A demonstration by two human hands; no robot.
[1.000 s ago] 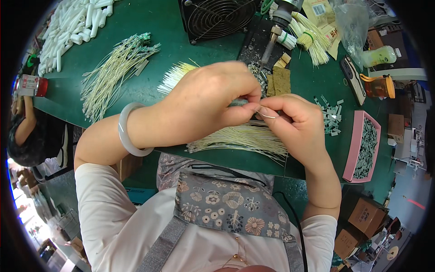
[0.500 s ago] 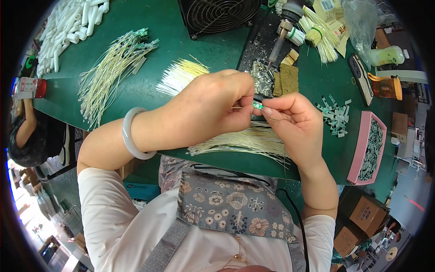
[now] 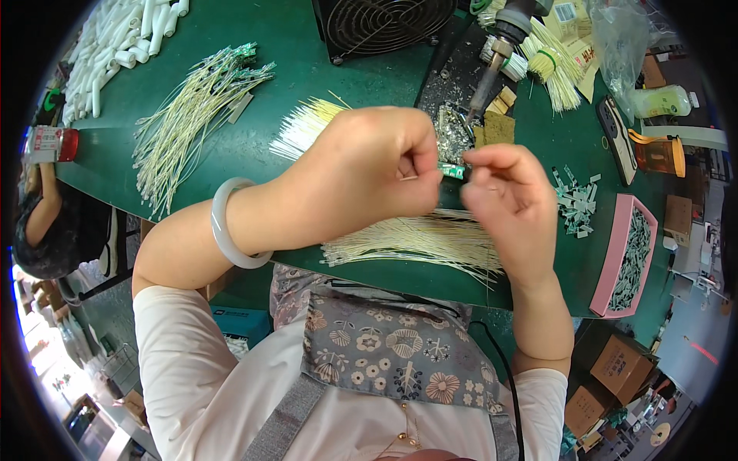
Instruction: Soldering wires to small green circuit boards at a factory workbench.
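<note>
Pinched in my left hand (image 3: pixel 384 163) is a small green circuit board (image 3: pixel 452 171), whose far end sticks out past the fingertips. Just right of the board is my right hand (image 3: pixel 513 207), thumb and forefinger apart and somewhat blurred. No object shows between them. Beneath both hands a bundle of thin pale-yellow wires (image 3: pixel 411 242) lies along the table's near edge. Beyond them a soldering iron (image 3: pixel 484 88) points down at a dark tray (image 3: pixel 446 84) spattered with solder bits, beside a brown sponge (image 3: pixel 500 129).
On the green table (image 3: pixel 292 61) lie wired boards (image 3: pixel 196 115), more wires (image 3: pixel 307 123) and white tubes (image 3: pixel 127 54). A black fan (image 3: pixel 384 27) stands at the back. To the right are loose boards (image 3: pixel 576 201), a pink box (image 3: pixel 612 265) and a phone (image 3: pixel 616 138).
My right thumb and forefinger have come off the board and spread apart. The board, still in my left hand, has shifted slightly right and shows more of its length.
</note>
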